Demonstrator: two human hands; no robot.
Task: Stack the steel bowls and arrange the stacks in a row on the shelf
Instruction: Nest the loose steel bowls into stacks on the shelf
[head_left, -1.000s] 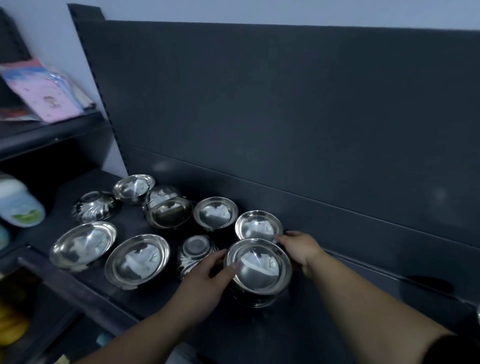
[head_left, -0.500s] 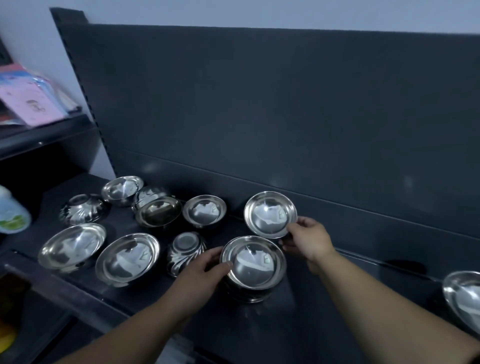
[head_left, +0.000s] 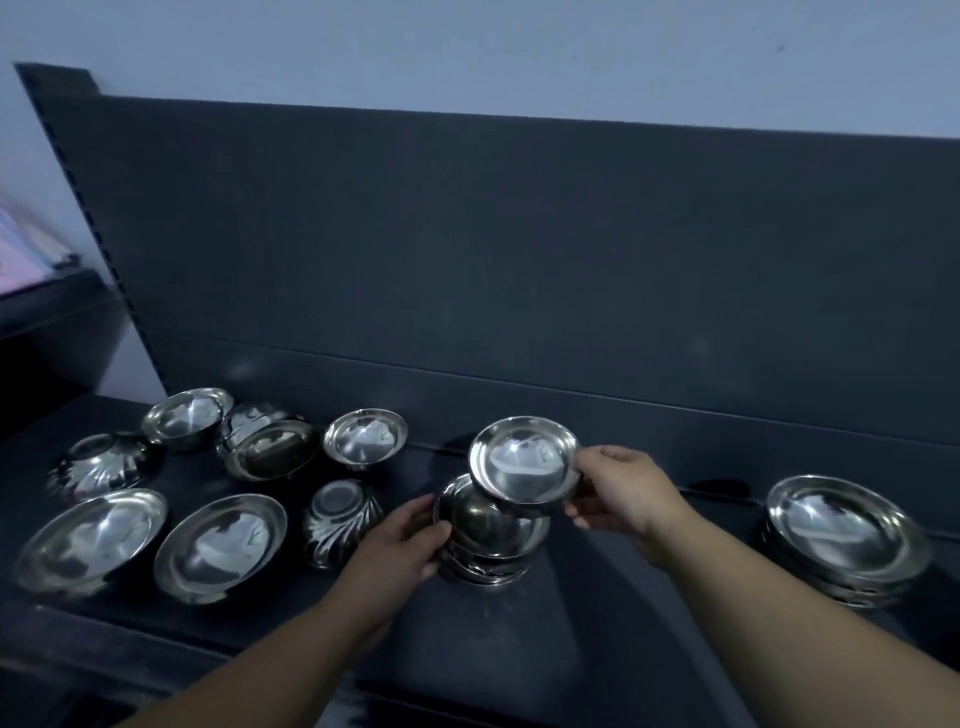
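The fingers (head_left: 597, 457) of the right hand (head_left: 623, 491) are pinching the rim of a small steel bowl (head_left: 522, 460), tilting it just above the centre stack (head_left: 488, 543) on the shelf (head_left: 545, 649); the left hand (head_left: 400, 540) is gripping that stack's side. The bowl is probably handling light, stiff and slippery, so the rim is looking safest.

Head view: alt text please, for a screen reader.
The right hand holds a bowl tilted over a stack that the left hand grips on the dark shelf. To the left lie loose bowls; another stack sits at right.
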